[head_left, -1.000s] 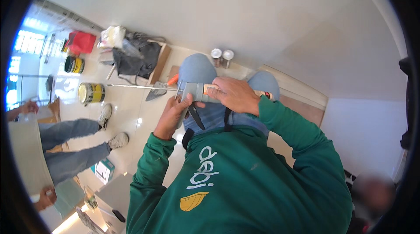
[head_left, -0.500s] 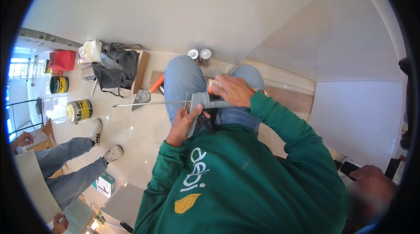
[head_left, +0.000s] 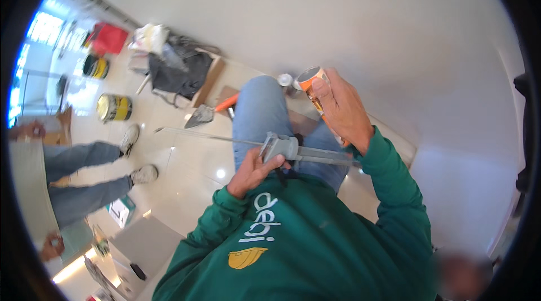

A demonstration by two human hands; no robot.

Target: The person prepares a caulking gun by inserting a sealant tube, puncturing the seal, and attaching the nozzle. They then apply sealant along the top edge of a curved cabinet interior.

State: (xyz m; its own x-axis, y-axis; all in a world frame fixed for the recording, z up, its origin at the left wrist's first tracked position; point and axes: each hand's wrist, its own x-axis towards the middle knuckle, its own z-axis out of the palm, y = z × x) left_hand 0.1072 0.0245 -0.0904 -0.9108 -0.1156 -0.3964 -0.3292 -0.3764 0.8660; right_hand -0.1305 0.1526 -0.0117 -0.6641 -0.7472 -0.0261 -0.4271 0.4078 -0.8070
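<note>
My left hand [head_left: 253, 171] grips a grey caulking gun [head_left: 282, 146] over my lap, its long metal rod [head_left: 208, 136] sticking out leftward above my jeans [head_left: 258, 104]. My right hand [head_left: 344, 109] is wrapped around an orange cartridge [head_left: 309, 79], held up clear of the gun's frame, with one end toward the wall. Beyond my left knee lies a trowel [head_left: 198, 116] with an orange handle. Two small cans [head_left: 284, 82] stand at the wall's foot, partly behind my right hand and the cartridge.
A white wall [head_left: 383, 14] rises ahead. At left are a wooden box [head_left: 207, 81] with a black bag [head_left: 177, 76], a red bag [head_left: 107, 39], paint buckets [head_left: 114, 106] and another person's legs [head_left: 90, 185]. A grey box [head_left: 143, 244] is lower left, a blurred person [head_left: 462, 273] lower right.
My right hand has lifted the orange cartridge out of the caulking gun, up and away. The gun is still in my left hand, now tilted slightly. The view has shifted a little.
</note>
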